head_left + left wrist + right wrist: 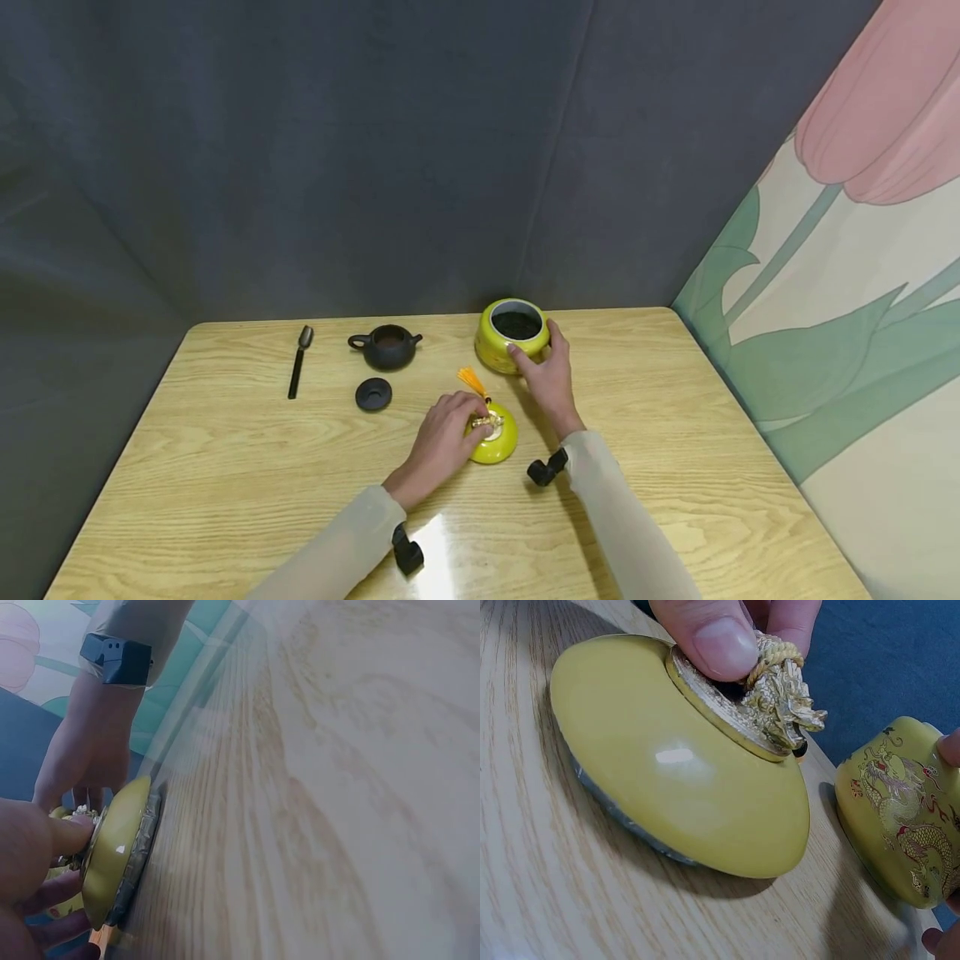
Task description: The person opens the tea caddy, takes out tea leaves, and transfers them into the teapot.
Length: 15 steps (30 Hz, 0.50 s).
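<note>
My left hand [446,433] pinches the golden dragon-shaped knob [780,701] of a yellow domed lid [682,772]. The lid sits low over the wooden table, its grey sealing rim facing down, and an orange tassel [472,381] trails from the knob toward the back. Behind it, my right hand [551,379] grips the near right side of a yellow jar [491,346], thumb at the front and fingers round the right. The jar's mouth is uncovered and dark contents [516,323] show inside. A dragon pattern [907,817] decorates its wall in the right wrist view.
Left of the jar stands a small dark teapot [390,354] without its lid, handle to the left. Its round dark lid [373,394] lies just in front. Farther left is a small scoop [297,367] with a black handle. A dark curtain [375,167] hangs behind the table.
</note>
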Each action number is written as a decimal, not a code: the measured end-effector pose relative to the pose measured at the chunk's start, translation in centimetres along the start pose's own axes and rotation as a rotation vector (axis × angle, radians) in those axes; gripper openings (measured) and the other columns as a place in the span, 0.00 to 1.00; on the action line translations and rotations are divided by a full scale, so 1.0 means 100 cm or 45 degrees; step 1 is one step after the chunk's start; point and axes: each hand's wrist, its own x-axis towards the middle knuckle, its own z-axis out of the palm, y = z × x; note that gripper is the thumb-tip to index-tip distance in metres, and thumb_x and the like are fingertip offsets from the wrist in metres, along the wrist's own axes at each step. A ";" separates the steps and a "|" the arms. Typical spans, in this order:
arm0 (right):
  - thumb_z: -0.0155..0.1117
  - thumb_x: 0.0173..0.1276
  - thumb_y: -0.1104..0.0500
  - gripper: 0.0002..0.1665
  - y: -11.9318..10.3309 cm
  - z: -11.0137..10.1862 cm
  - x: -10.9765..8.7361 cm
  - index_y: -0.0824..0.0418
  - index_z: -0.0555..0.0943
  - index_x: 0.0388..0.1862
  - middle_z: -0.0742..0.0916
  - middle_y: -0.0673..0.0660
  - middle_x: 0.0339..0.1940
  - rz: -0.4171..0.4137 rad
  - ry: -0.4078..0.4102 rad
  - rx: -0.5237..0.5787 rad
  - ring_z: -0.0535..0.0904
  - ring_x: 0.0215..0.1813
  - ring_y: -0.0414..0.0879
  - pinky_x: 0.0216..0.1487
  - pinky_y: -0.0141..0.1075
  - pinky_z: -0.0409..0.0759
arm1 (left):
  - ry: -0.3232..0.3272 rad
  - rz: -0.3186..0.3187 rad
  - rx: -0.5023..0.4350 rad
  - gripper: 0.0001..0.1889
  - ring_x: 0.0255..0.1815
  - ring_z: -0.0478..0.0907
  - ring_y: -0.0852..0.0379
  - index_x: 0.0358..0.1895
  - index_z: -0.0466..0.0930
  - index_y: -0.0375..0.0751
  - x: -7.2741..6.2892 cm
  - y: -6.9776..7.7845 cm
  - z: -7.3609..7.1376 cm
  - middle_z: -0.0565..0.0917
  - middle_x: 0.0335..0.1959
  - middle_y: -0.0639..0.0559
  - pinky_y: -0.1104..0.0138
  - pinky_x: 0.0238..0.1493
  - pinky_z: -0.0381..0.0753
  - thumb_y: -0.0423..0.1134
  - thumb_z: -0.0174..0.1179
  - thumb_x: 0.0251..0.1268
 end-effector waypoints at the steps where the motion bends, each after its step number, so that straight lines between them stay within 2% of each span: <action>1: 0.75 0.71 0.48 0.56 0.000 0.000 0.000 0.59 0.55 0.88 0.63 0.66 0.86 0.004 -0.002 0.002 0.58 0.88 0.60 0.89 0.54 0.55 | -0.005 0.001 0.002 0.07 0.61 0.80 0.48 0.48 0.86 0.50 -0.001 0.000 0.000 0.86 0.60 0.52 0.50 0.64 0.79 0.45 0.69 0.74; 5: 0.75 0.72 0.48 0.56 -0.001 -0.001 -0.002 0.60 0.55 0.88 0.63 0.66 0.86 0.019 -0.009 0.007 0.58 0.88 0.60 0.89 0.54 0.54 | -0.024 0.003 0.000 0.10 0.63 0.80 0.50 0.53 0.86 0.50 -0.005 -0.003 -0.003 0.85 0.62 0.53 0.51 0.66 0.78 0.45 0.69 0.74; 10: 0.75 0.72 0.46 0.56 -0.002 -0.001 0.000 0.59 0.55 0.88 0.62 0.66 0.86 0.008 -0.018 0.001 0.59 0.87 0.60 0.89 0.54 0.54 | -0.016 0.014 -0.014 0.15 0.64 0.79 0.51 0.59 0.86 0.50 -0.015 -0.006 -0.016 0.85 0.63 0.54 0.52 0.68 0.78 0.46 0.69 0.74; 15: 0.75 0.72 0.47 0.56 -0.001 -0.001 0.002 0.60 0.55 0.88 0.63 0.67 0.85 0.007 -0.021 0.001 0.61 0.87 0.61 0.89 0.54 0.55 | 0.041 0.006 -0.044 0.17 0.65 0.79 0.51 0.61 0.85 0.48 -0.031 -0.015 -0.032 0.85 0.63 0.55 0.51 0.68 0.79 0.44 0.70 0.73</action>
